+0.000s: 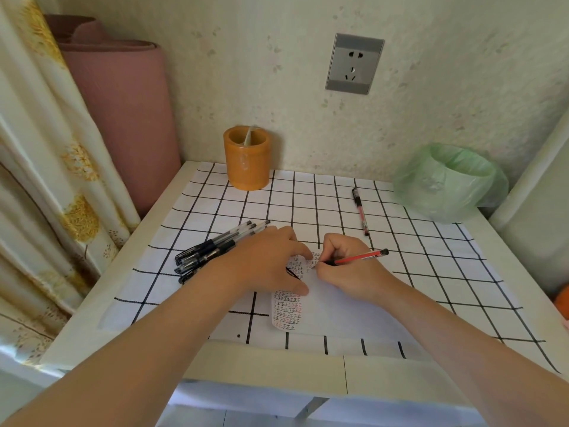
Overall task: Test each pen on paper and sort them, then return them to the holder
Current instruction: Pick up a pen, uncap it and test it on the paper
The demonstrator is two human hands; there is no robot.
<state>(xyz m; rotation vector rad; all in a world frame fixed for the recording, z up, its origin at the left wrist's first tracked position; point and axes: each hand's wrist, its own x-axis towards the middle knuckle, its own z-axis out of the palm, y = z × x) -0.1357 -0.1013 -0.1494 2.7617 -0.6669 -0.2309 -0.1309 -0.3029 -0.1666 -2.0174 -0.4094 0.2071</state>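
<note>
Right hand [345, 266] writing-grip on red pen [361, 257]

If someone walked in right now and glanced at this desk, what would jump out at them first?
Most striking is the right hand writing with a red pen on the marked paper at the centre of the gridded mat, while the left hand holds the sheet down. Next come the pile of black pens at the left and the orange pen holder at the back.

Head view, steeply down, close
</note>
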